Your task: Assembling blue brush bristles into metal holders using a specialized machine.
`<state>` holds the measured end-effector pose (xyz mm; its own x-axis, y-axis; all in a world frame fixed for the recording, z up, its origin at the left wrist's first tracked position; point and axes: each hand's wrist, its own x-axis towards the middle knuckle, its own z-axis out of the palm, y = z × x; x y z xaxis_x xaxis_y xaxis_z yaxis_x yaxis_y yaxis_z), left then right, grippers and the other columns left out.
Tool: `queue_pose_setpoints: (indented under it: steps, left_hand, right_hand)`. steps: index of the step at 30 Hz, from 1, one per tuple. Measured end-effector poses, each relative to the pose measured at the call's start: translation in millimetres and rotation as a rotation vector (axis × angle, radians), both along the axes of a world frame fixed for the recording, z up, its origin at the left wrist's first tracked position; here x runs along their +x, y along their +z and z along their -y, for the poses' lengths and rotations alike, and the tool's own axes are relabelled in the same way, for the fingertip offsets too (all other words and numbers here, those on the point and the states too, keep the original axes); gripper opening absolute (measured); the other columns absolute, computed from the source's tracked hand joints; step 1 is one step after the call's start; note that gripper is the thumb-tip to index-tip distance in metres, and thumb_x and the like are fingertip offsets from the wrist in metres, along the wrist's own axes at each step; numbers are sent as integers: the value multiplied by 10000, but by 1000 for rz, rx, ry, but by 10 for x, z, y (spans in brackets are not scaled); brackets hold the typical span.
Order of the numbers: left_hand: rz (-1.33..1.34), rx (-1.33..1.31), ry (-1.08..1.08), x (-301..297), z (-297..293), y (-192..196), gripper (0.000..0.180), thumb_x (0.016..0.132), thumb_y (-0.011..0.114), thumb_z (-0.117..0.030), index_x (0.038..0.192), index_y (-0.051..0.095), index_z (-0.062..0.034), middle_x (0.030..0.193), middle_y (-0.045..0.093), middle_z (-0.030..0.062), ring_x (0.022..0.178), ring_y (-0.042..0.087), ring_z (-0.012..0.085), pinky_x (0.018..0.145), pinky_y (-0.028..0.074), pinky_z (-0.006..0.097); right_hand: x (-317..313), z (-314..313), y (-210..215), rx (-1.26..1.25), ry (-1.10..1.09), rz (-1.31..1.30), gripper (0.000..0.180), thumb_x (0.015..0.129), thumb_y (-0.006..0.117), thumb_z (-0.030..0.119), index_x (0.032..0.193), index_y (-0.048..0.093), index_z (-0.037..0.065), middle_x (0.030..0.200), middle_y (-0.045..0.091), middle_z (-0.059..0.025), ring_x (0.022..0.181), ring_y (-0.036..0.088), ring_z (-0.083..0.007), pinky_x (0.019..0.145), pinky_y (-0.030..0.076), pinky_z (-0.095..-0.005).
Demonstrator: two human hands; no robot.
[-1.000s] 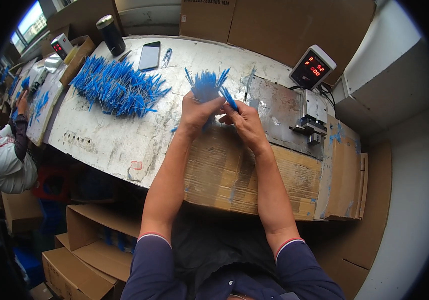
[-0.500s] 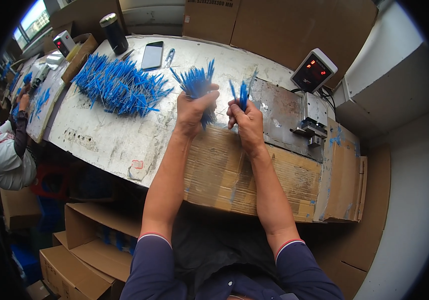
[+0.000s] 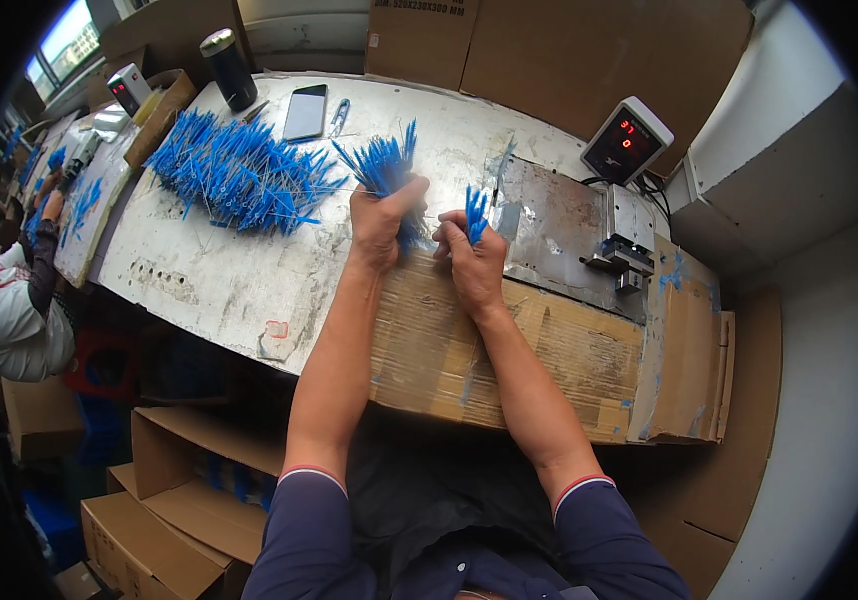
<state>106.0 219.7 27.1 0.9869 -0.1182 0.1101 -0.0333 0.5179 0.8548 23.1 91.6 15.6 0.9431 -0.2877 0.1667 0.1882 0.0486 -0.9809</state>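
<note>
My left hand (image 3: 376,225) is closed round a thick bundle of thin blue strips (image 3: 379,165), their tips fanning out above the fist. To its right, my right hand (image 3: 476,262) grips a much smaller bunch of blue strips (image 3: 475,212) that stands up out of the fingers. The two hands are apart, above the near edge of the worktable (image 3: 219,280) and a cardboard sheet (image 3: 439,350). A large loose pile of blue strips (image 3: 234,172) with thin pale wire-like tails lies on the table to the left.
A display with red digits (image 3: 629,140) stands at the back right, behind a metal clamp fixture (image 3: 629,235) and metal plate (image 3: 549,205). At the back are a dark tumbler (image 3: 231,75), a phone (image 3: 306,112) and a cutter (image 3: 340,117). A co-worker (image 3: 14,300) sits far left; open cartons (image 3: 199,500) stand below.
My right hand has moved left and toward me with its small bunch, nearer my left hand. The left hand has shifted slightly left. The display's red digits have changed.
</note>
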Motion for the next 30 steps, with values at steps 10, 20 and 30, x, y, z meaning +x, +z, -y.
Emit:
queue_pose_setpoints:
  steps: [10, 20, 30]
  left_hand:
    - [-7, 249, -288, -185, 97, 86, 195, 832, 831, -79, 976, 711, -24, 814, 694, 36, 689, 646, 120, 645, 517, 254]
    - [75, 399, -339, -266, 188, 132, 221, 825, 827, -46, 1019, 722, -43, 862, 700, 14, 735, 650, 100, 662, 526, 255]
    - [66, 369, -372, -250, 147, 73, 269, 823, 821, -56, 1053, 686, -25, 876, 692, 30, 725, 645, 117, 669, 520, 261]
  right_hand:
    - [55, 332, 252, 273, -135, 77, 155, 970, 710, 74, 1107, 713, 2, 921, 688, -17, 692, 570, -47, 564, 442, -210]
    - [29, 316, 367, 120, -143, 114, 114, 923, 763, 79, 1005, 718, 15, 867, 707, -19, 753, 647, -84, 672, 516, -239]
    - [7, 389, 501, 437, -269, 239, 63, 977, 700, 104, 933, 666, 73, 713, 558, 60, 540, 431, -22, 473, 332, -203]
